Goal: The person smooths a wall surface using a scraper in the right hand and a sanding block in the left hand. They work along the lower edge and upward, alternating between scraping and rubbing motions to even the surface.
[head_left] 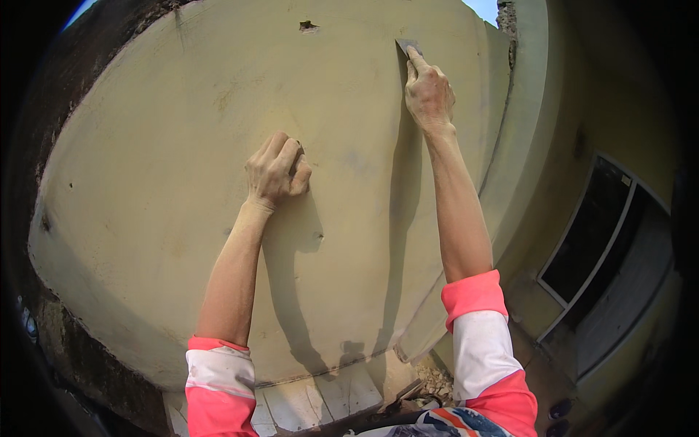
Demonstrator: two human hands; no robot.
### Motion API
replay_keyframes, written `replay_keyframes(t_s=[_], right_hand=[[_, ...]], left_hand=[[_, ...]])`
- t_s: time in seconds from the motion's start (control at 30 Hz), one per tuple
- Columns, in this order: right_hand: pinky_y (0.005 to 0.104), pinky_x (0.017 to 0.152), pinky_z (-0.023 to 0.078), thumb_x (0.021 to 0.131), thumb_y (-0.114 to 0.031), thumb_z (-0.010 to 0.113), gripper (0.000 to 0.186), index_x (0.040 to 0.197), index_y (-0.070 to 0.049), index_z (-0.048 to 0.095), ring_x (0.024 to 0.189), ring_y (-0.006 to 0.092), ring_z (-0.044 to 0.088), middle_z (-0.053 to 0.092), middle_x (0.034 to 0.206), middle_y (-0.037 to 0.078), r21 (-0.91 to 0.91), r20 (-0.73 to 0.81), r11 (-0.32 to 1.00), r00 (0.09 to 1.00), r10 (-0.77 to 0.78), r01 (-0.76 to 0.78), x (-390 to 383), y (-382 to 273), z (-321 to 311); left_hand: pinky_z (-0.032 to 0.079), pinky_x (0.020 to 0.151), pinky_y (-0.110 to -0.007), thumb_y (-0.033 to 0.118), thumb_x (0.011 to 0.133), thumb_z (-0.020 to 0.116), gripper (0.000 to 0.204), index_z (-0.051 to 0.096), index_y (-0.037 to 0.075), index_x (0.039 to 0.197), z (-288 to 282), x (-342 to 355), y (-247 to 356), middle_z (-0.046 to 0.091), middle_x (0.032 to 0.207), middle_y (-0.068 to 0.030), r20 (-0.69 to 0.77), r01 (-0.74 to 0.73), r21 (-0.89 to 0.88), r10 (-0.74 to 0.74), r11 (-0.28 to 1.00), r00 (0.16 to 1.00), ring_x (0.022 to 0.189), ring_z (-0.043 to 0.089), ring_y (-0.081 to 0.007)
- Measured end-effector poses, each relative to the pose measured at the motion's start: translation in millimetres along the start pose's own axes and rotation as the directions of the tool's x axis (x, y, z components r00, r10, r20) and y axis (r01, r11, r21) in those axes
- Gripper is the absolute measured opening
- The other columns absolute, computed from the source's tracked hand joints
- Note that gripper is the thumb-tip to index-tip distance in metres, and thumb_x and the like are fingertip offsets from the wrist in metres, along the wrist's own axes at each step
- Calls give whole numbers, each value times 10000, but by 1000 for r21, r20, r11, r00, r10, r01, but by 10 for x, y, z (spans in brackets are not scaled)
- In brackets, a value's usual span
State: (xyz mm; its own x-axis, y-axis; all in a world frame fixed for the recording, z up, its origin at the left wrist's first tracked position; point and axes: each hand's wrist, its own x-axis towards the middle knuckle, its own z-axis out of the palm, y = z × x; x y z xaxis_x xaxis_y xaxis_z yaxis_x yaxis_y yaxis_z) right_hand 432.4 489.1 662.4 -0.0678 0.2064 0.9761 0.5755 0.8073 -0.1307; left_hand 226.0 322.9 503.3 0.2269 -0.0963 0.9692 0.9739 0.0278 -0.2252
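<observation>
A yellowish plastered wall (349,189) fills most of the view. High up on its right side, my right hand (431,95) grips a putty knife (407,46), with the index finger stretched toward the blade. The blade meets the wall, or nearly so, and its handle is hidden in my palm. Lower and to the left, my left hand (277,169) is closed in a fist close to the wall. A small dark edge shows beside its knuckles, but what the fingers hold cannot be made out.
A small hole (309,27) breaks the wall near its top. Pale tiles (306,402) and rubble (435,382) lie at the wall's foot. To the right are a white-framed door (619,240) and dark sandals (560,409). A rough dark edge borders the wall's left.
</observation>
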Motion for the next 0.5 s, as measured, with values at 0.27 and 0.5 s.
replay_keyframes(t_s=[0.27, 0.5], right_hand=[[491, 919, 589, 1106, -278, 499, 364, 1425, -195, 655, 1090, 362, 732, 764, 1153, 179, 30, -9, 999, 1000, 17, -16, -4, -101, 80], [480, 960, 582, 1109, -283, 484, 377, 1428, -167, 649, 1124, 363, 721, 756, 1189, 171, 53, -33, 996, 997, -65, 67, -49, -46, 182]], left_hand=[[501, 495, -343, 84, 680, 626, 121, 573, 76, 789, 20, -34, -6, 575, 748, -46, -48, -56, -55, 53, 997, 997, 612, 590, -205], [489, 484, -333, 61, 702, 621, 103, 565, 77, 788, 13, -12, -34, 564, 737, -37, -55, -70, -87, 66, 994, 996, 596, 574, -192]])
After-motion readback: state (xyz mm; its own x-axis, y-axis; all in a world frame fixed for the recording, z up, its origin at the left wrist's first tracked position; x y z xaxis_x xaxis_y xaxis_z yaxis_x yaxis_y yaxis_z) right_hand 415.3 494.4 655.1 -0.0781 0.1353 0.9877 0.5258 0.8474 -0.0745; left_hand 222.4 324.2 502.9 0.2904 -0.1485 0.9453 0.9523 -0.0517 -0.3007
